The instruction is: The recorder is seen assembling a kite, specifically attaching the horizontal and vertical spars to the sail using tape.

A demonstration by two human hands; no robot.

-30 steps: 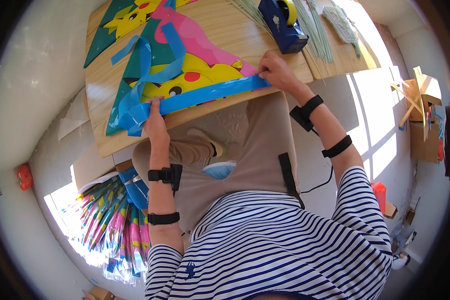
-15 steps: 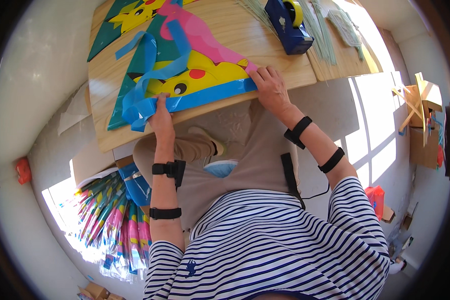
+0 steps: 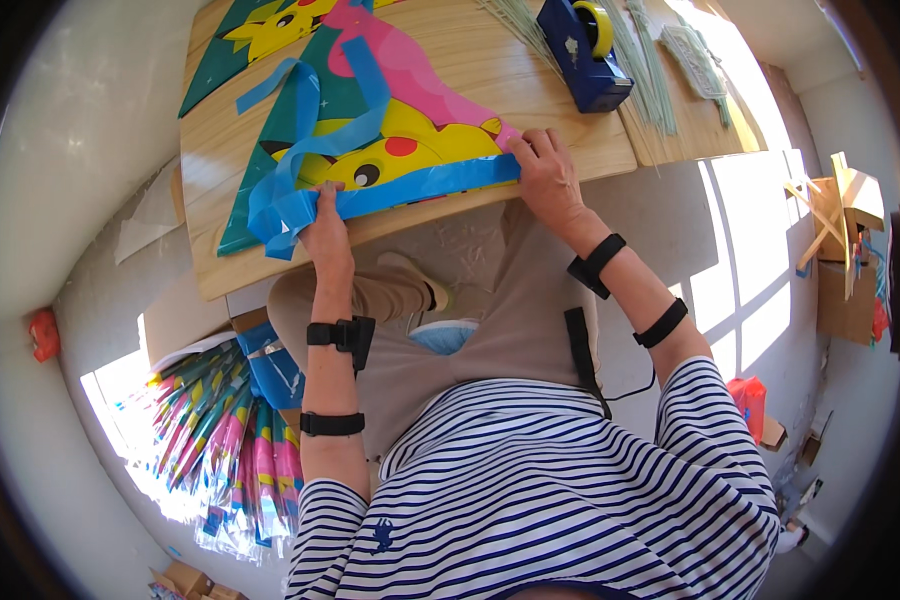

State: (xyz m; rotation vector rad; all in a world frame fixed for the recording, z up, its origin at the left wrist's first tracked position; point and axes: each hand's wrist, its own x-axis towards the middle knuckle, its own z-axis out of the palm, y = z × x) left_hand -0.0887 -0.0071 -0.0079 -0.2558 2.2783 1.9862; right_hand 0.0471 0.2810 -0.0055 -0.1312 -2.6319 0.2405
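Observation:
A thin printed kite sheet [image 3: 395,62] in green, pink and yellow lies on the table along its near edge. A blue ribbon [image 3: 425,183] stretches over the sheet's near edge between my two hands. My left hand [image 3: 327,232] is closed, pinching the ribbon near the sheet's left corner, thumb uppermost. At the sheet's right tip, my right hand [image 3: 548,180] grips the ribbon's other end with its fingers bent over it. Loose loops of the same ribbon curl across the sheet beyond my left hand. The undersides of both grips are hidden.
A blue tape dispenser [image 3: 590,80] with a yellow roll stands at the far right of the wooden table [image 3: 210,170]. Thin pale rods [image 3: 650,75] and a clear plastic box [image 3: 692,62] lie beside it. Another printed sheet [image 3: 215,75] lies far left. Packed kites [image 3: 205,420] fill the floor to my left.
Both hands keep their hold on the ribbon with hardly any movement. A thin yellow strip of the sheet now shows below the ribbon near my right hand. The view has shifted slightly.

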